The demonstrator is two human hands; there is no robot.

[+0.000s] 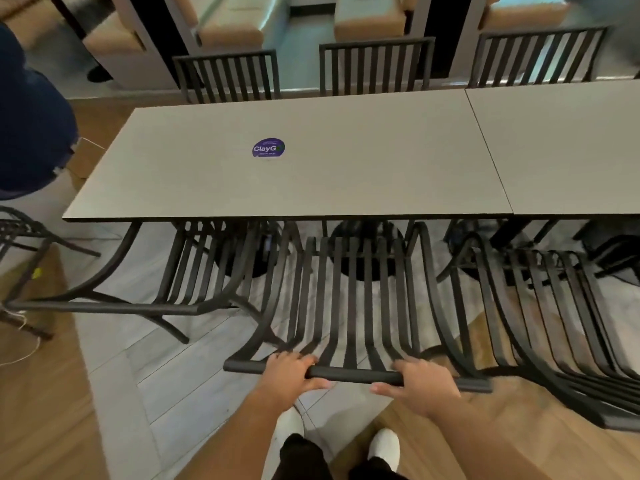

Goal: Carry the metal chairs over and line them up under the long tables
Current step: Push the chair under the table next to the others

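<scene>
Gripping the top rail of a black metal chair (349,306), the left hand (285,374) and right hand (420,384) each curl their fingers over the bar with the thumb beneath, set apart along it. That chair's slatted seat reaches under the near edge of the long grey table (242,174), which bears a round purple sticker (268,147). Just beside it stand another slatted chair on the left (194,271) and one on the right (540,306), the latter cut off at the frame's edge. A second table (571,143) abuts the first. Three chair backs (375,65) rise beyond the far edge; their seats are hidden.
</scene>
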